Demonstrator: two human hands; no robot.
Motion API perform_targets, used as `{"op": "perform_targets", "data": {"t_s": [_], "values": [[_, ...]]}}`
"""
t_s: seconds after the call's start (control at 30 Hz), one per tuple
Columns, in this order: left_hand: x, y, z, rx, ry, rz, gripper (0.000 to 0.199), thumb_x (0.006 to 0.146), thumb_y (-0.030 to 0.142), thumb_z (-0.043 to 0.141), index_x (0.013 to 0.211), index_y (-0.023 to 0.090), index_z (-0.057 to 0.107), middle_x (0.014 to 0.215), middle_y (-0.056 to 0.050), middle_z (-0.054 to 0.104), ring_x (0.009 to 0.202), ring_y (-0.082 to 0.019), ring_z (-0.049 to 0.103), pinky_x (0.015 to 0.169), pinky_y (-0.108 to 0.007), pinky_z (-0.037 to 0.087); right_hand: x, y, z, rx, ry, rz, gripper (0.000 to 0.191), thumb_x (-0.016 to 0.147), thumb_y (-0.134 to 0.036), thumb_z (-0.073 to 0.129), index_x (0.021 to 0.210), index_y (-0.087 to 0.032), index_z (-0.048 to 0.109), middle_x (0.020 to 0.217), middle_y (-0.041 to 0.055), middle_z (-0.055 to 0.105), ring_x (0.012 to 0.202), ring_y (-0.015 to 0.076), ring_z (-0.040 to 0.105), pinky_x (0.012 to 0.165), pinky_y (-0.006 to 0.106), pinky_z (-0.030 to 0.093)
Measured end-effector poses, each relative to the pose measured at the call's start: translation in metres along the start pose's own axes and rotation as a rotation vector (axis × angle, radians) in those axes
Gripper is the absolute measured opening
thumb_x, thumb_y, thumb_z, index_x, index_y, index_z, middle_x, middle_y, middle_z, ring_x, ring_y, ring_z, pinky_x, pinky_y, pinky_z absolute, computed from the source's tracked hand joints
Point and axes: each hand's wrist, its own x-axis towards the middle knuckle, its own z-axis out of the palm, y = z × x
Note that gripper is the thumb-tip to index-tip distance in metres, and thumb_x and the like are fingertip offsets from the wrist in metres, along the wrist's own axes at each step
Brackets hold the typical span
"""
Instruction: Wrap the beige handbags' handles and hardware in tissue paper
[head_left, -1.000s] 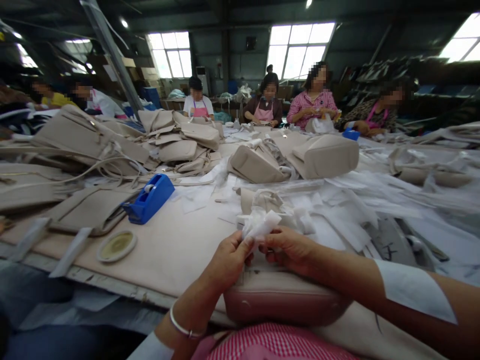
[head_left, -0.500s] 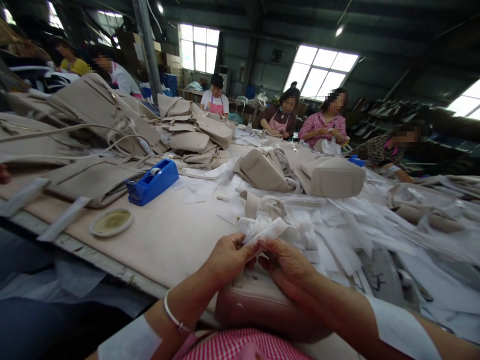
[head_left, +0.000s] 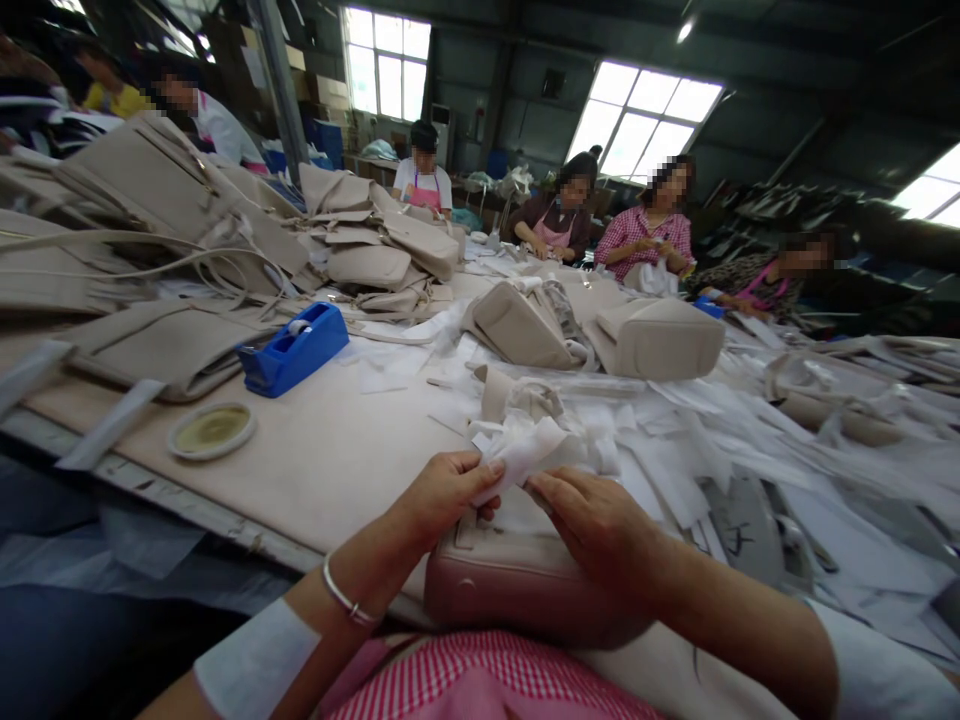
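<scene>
My left hand (head_left: 457, 485) pinches a crumpled strip of white tissue paper (head_left: 525, 450) just above a beige bag (head_left: 525, 590), which lies against my apron. To its right, my right hand (head_left: 592, 515) has its thumb and fingers closed near the paper's lower right edge; what they hold is too small to make out. Behind the paper sits a wrapped beige strap or handle (head_left: 544, 398). The side of the bag facing me looks reddish in shadow.
A blue tape dispenser (head_left: 296, 348) and a round shallow dish (head_left: 211, 430) stand at left. Beige bags (head_left: 667, 338) are piled further back. Loose white paper (head_left: 675, 450) and a grey tape dispenser (head_left: 750, 530) lie at right. Several people sit across the table.
My hands have moved apart, the right one shifting right with its elbow swung outward. The white paper now shows more openly between them. The whole view has shifted slightly.
</scene>
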Motion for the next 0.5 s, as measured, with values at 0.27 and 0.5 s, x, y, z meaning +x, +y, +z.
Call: {"op": "perform_targets", "data": {"t_s": [0.27, 0.5], "values": [[-0.005, -0.001, 0.002, 0.44, 0.011, 0.123, 0.042, 0.082, 0.053, 0.059, 0.062, 0.016, 0.06, 0.055, -0.002, 0.061, 0.051, -0.014, 0.054, 0.049, -0.024, 0.036, 0.058, -0.002, -0.029, -0.244, -0.15, -0.364, 0.016, 0.087, -0.014, 0.057, 0.081, -0.018, 0.071, 0.106, 0.0122, 0.067, 0.095, 0.0244, 0.057, 0.081, 0.039, 0.041], [-0.012, 0.0, 0.003, 0.96, 0.116, 0.305, 0.029, 0.085, 0.043, 0.056, 0.077, 0.02, 0.07, 0.068, -0.008, 0.07, 0.06, -0.021, 0.06, 0.054, -0.029, 0.031, 0.085, 0.015, -0.02, 0.091, -0.364, -0.349, 0.005, 0.076, -0.016, 0.074, 0.074, -0.02, 0.075, 0.11, 0.0062, 0.07, 0.1, 0.022, 0.06, 0.087, 0.035, 0.043]]}}
